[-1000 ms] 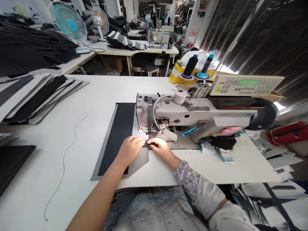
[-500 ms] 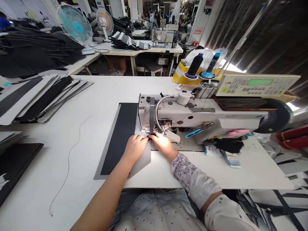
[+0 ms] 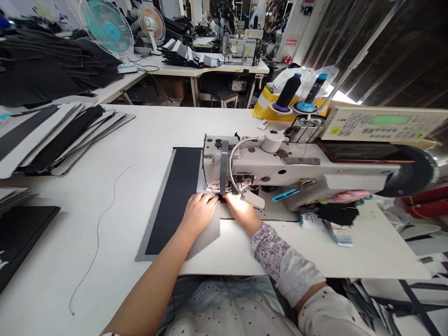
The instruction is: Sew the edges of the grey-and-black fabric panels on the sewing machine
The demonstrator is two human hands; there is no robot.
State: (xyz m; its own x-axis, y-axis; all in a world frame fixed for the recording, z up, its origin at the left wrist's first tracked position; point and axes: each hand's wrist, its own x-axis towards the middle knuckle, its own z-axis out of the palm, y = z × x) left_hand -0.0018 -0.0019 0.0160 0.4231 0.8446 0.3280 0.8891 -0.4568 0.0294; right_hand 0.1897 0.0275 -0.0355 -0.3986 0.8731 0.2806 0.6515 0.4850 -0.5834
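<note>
A grey panel with a black centre lies on the white table, its right edge under the head of a sewing machine. My left hand rests on the panel's grey flap, fingers curled and pressing the edge just before the needle. My right hand sits beside it on the right, fingertips pinched on a small dark piece at the presser foot. The two hands nearly touch. The machine's lamp lights my right hand.
Stacks of black and grey panels lie at the left. A loose thread trails on the table. Thread cones and a control panel stand behind the machine. Fans and another sewing machine are on far tables.
Both hands have slid a little forward, toward the needle, keeping the panel's edge between them. The view has shifted slightly.
</note>
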